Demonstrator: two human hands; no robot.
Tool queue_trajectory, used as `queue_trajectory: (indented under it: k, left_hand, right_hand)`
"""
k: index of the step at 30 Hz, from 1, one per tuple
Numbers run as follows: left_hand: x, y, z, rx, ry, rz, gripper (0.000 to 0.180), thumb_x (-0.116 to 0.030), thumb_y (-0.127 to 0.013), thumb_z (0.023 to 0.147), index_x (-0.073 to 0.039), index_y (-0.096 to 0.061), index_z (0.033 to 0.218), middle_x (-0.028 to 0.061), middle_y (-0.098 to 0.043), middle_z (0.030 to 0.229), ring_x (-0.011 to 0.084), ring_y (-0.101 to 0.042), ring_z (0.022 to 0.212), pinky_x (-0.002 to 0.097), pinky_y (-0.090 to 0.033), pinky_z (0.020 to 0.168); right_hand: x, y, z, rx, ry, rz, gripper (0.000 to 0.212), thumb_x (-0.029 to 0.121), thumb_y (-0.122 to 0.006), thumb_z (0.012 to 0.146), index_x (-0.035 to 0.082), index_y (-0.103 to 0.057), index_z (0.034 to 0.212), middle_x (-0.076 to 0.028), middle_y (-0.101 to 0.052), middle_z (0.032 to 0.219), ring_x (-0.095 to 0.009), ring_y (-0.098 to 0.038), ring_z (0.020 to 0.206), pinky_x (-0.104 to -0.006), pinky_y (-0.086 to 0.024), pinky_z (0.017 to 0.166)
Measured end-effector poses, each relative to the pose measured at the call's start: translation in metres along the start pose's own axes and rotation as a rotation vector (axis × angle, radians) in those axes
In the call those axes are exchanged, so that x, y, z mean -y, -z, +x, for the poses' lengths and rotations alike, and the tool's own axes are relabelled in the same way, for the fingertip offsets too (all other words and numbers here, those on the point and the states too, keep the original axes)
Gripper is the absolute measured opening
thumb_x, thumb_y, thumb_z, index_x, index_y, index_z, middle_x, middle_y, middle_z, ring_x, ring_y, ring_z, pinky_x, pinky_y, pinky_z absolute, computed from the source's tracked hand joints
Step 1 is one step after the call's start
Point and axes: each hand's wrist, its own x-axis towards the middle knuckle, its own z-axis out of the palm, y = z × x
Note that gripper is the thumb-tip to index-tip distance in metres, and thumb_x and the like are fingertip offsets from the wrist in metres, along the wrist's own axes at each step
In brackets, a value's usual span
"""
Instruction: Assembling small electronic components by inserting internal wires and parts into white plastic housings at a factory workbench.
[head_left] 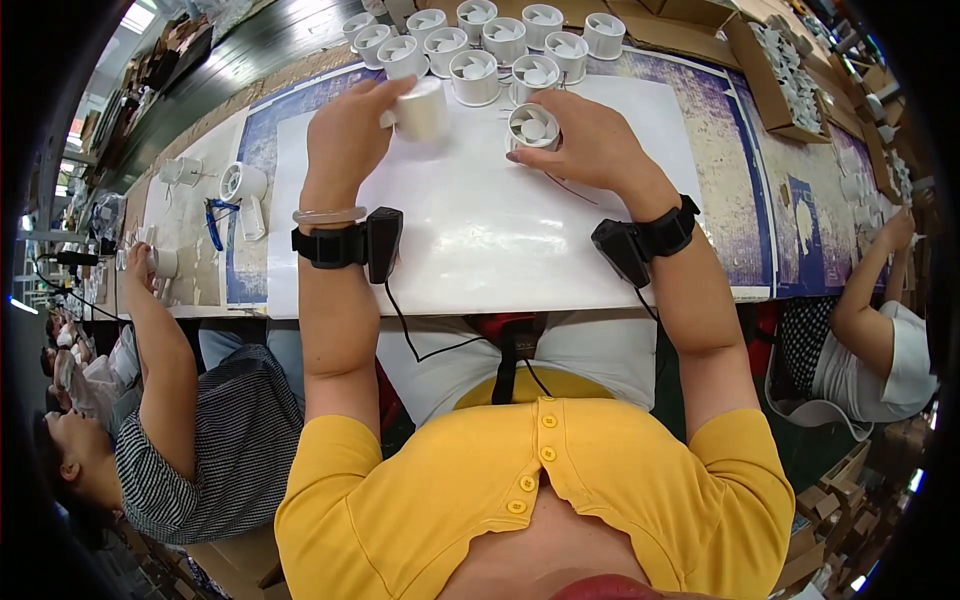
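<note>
Grip, left hand: fingers curled around a white cylindrical fan housing, held on its side and, as far as can be told, just above the white sheet; the housing juts from the fingertips toward 3 o'clock. Grip, right hand: fingers wrapped around a second white fan unit, open face with blades turned toward the camera, sitting at 9 o'clock of the palm and resting on or just over the sheet. The two pieces are near each other but apart, the left one at 10 o'clock of the right one.

A cluster of finished fan units stands at 12 o'clock of both hands, close behind the held pieces, on the bench. A cardboard box of parts lies at 2 o'clock. Each wrist carries a black strap-on device with a cable trailing toward the body.

Risks, judged:
- Left housing is held only at one end; a loosened pinch would let it roll on the smooth sheet
- Knuckles work close to the standing cluster; a forward sweep could topple the front row
- A thin dark wire lies under the right wrist; it may snag if the hand lifts quickly
- Co-workers' arms at 9 and 3 o'clock are well apart, little chance of collision
</note>
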Motion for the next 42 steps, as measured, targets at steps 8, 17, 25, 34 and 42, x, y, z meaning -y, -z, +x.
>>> queue_trajectory:
  k: [8, 17, 25, 34, 42]
  left_hand:
    - [-0.022, -0.015, 0.005, 0.064, -0.089, -0.127, 0.048, -0.003, -0.066, 0.073, -0.024, -0.063, 0.116, 0.0045, -0.066, 0.094, 0.0263, -0.063, 0.087, 0.0362, -0.051, 0.072]
    - [-0.021, -0.009, 0.007, -0.018, 0.043, -0.876, 0.045, -0.006, -0.067, 0.077, -0.01, -0.058, 0.121, 0.0062, -0.066, 0.105, 0.0178, -0.063, 0.092, 0.0302, -0.05, 0.079]
    - [-0.019, -0.028, 0.004, 0.193, 0.135, -1.568, 0.063, -0.004, -0.066, 0.077, -0.005, -0.042, 0.135, 0.0073, -0.062, 0.109, 0.0155, -0.061, 0.094, 0.0279, -0.048, 0.079]
    - [-0.019, -0.036, 0.006, 0.254, 0.222, -1.735, 0.059, -0.007, -0.057, 0.08, -0.005, -0.039, 0.136, 0.0081, -0.059, 0.114, 0.0156, -0.057, 0.107, 0.0277, -0.047, 0.083]
    - [-0.033, -0.029, 0.007, 0.248, 0.299, -1.754, 0.057, -0.005, -0.051, 0.081, -0.002, -0.037, 0.136, 0.0097, -0.057, 0.117, 0.0195, -0.057, 0.108, 0.0328, -0.048, 0.088]
  right_hand:
    - [-0.006, -0.011, 0.002, -0.059, 0.083, 0.076, 0.066, 0.046, -0.071, 0.074, 0.006, -0.053, 0.124, -0.013, -0.062, 0.109, -0.027, -0.064, 0.083, -0.0354, -0.05, 0.077]
    - [-0.009, -0.008, 0.003, 0.107, 0.164, 0.133, 0.065, 0.038, -0.073, 0.073, 0.005, -0.049, 0.123, -0.016, -0.064, 0.103, -0.026, -0.065, 0.073, -0.0328, -0.051, 0.071]
    - [0.0, -0.006, 0.012, 0.02, -0.231, 0.801, 0.059, 0.03, -0.068, 0.081, 0.006, -0.041, 0.128, -0.013, -0.064, 0.097, -0.019, -0.066, 0.072, -0.0286, -0.05, 0.064]
    - [-0.006, 0.006, 0.013, -0.116, -0.077, 1.362, 0.06, 0.02, -0.061, 0.086, 0.007, -0.032, 0.137, -0.012, -0.061, 0.108, -0.02, -0.066, 0.081, -0.0262, -0.05, 0.062]
    - [-0.008, 0.005, 0.016, -0.26, -0.039, 1.473, 0.061, 0.018, -0.066, 0.085, 0.007, -0.032, 0.135, -0.011, -0.062, 0.107, -0.018, -0.067, 0.085, -0.0247, -0.055, 0.063]
